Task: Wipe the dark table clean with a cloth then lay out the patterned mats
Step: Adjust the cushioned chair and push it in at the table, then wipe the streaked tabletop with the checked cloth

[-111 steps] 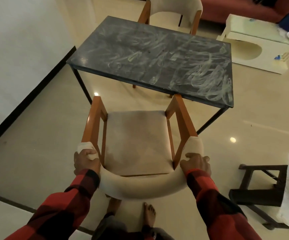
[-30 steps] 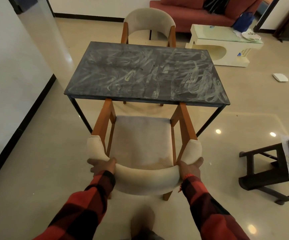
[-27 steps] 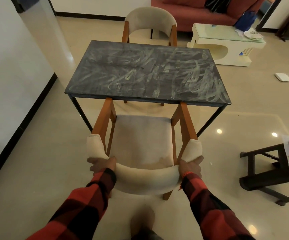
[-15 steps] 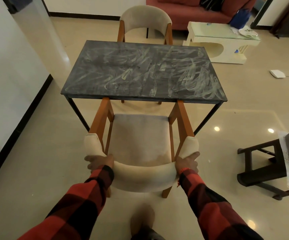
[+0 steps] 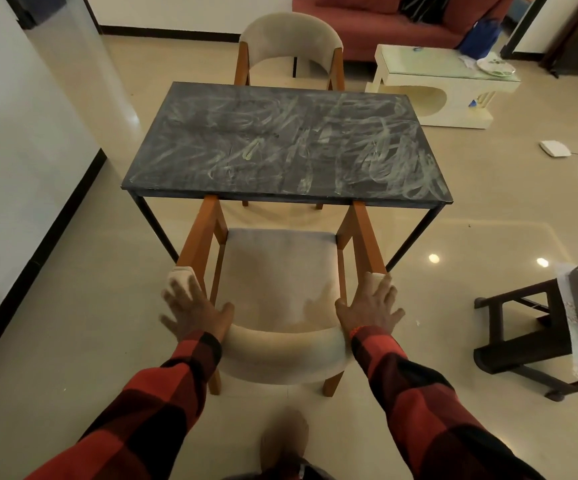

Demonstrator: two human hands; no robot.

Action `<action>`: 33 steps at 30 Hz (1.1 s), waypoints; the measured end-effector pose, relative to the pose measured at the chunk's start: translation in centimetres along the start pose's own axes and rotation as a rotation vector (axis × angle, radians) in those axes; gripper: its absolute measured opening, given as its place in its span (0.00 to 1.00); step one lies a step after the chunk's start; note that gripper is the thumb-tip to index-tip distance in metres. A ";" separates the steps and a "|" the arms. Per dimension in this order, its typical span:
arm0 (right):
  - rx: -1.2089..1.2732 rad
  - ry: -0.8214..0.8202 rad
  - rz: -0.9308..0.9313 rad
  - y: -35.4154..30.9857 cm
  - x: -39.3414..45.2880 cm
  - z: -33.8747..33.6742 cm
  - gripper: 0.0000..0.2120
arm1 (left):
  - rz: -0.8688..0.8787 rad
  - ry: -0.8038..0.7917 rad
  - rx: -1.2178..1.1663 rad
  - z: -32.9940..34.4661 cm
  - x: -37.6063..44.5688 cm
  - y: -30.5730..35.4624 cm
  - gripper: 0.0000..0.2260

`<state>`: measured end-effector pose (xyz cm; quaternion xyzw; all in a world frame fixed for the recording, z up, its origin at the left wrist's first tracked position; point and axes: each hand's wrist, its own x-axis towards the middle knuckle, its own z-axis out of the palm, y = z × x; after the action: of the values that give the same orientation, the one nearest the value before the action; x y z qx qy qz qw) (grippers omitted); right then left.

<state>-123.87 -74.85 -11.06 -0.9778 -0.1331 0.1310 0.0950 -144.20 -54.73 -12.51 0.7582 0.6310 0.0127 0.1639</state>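
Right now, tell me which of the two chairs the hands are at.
The near chair, its front tucked under the dark table. The left hand and right hand lie spread at its backrest; the far chair stands untouched.

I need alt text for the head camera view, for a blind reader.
Two open hands, left and right, fingers spread, hover at the curved back of a cream chair tucked under a dark table smeared with pale streaks. A second chair stands beyond.

It was a home living room: a red sofa [image 5: 377,22], cream coffee table [image 5: 429,95], upholstered armchairs [image 5: 280,296] and polished tile floor [image 5: 73,323].
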 end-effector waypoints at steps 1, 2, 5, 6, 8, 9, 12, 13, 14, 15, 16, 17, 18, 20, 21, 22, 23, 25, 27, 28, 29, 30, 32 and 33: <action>-0.043 -0.004 -0.047 -0.5 0.3 0.0 0.42 | 0.110 -0.004 0.046 -0.3 0.3 0.3 0.43; -0.075 -0.006 -0.093 -0.9 0.4 0.1 0.41 | 0.199 -0.005 0.055 -0.5 0.6 0.6 0.41; -0.133 0.030 -0.227 -2.2 0.5 0.3 0.41 | 0.418 -0.007 0.053 -1.3 1.1 1.8 0.40; -0.154 0.045 -0.267 -2.7 0.6 0.3 0.41 | 0.483 -0.009 0.079 -1.5 1.2 2.1 0.41; -0.189 0.055 -0.327 -3.7 0.7 0.1 0.40 | 0.567 -0.021 0.123 -1.7 1.6 2.4 0.40; -0.195 0.048 -0.346 -4.0 0.8 0.0 0.40 | 0.576 -0.039 0.127 -1.7 1.8 2.4 0.40; -0.186 0.032 -0.382 -4.8 0.8 0.2 0.40 | 0.538 -0.075 0.101 -1.5 1.9 1.9 0.40; -0.189 0.031 -0.395 -5.0 0.9 0.3 0.39 | 0.526 -0.086 0.092 -1.6 2.1 1.5 0.40; -0.195 0.024 -0.408 -5.2 1.0 0.5 0.40 | 0.519 -0.093 0.083 -1.6 2.2 1.2 0.40; -0.200 0.018 -0.429 -5.7 1.2 0.7 0.40 | 0.509 -0.082 0.067 -1.8 2.5 0.8 0.40; -0.204 0.016 -0.449 -6.3 1.4 1.0 0.40 | 0.500 -0.061 0.051 -2.1 2.7 0.5 0.40; -0.207 0.013 -0.465 -7.1 1.4 1.2 0.40 | 0.490 -0.039 0.033 -2.5 3.0 0.1 0.40; -0.207 0.009 -0.478 -8.1 1.3 1.5 0.40 | 0.479 -0.021 0.012 -2.9 3.3 -0.3 0.40; -0.190 -0.018 -0.505 -10.1 0.2 2.0 0.40 | 0.464 -0.013 -0.023 -3.7 3.7 -1.2 0.39; -0.176 -0.038 -0.530 -11.2 -0.6 2.4 0.39 | 0.453 -0.017 -0.035 -4.0 4.0 -1.9 0.39; -0.169 -0.055 -0.566 -12.5 -1.3 2.8 0.39 | 0.439 -0.021 -0.048 -4.2 4.5 -2.7 0.38; -0.174 -0.068 -0.600 -13.8 -1.8 3.2 0.39 | 0.420 -0.030 -0.061 -4.5 5.1 -3.5 0.38; -0.203 -0.077 -0.649 -16.3 -2.4 3.9 0.38 | 0.386 -0.051 -0.086 -4.9 6.5 -5.1 0.37; -0.221 -0.069 -0.684 -19.4 -2.7 5.1 0.38 | 0.374 -0.035 -0.080 -5.4 8.1 -7.7 0.36; -0.222 -0.068 -0.695 -21.2 -2.9 5.8 0.37 | 0.372 -0.021 -0.070 -5.8 9.2 -9.2 0.36; -0.219 -0.068 -0.701 -22.7 -3.1 6.3 0.37 | 0.367 -0.008 -0.064 -6.1 10.1 -10.6 0.35; -0.215 -0.074 -0.709 -24.9 -3.5 7.1 0.37 | 0.351 0.009 -0.070 -6.7 11.4 -12.5 0.35; -0.200 -0.088 -0.726 -29.4 -4.5 8.6 0.36 | 0.296 0.038 -0.088 -7.9 14.2 -16.5 0.35; -0.191 -0.095 -0.740 -32.0 -5.1 9.4 0.36 | 0.269 0.053 -0.102 -8.6 15.8 -18.7 0.34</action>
<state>-138.85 -44.57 -11.75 -0.8608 -0.4930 0.1201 0.0382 -160.70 -34.77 -12.30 0.8260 0.5264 0.0866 0.1821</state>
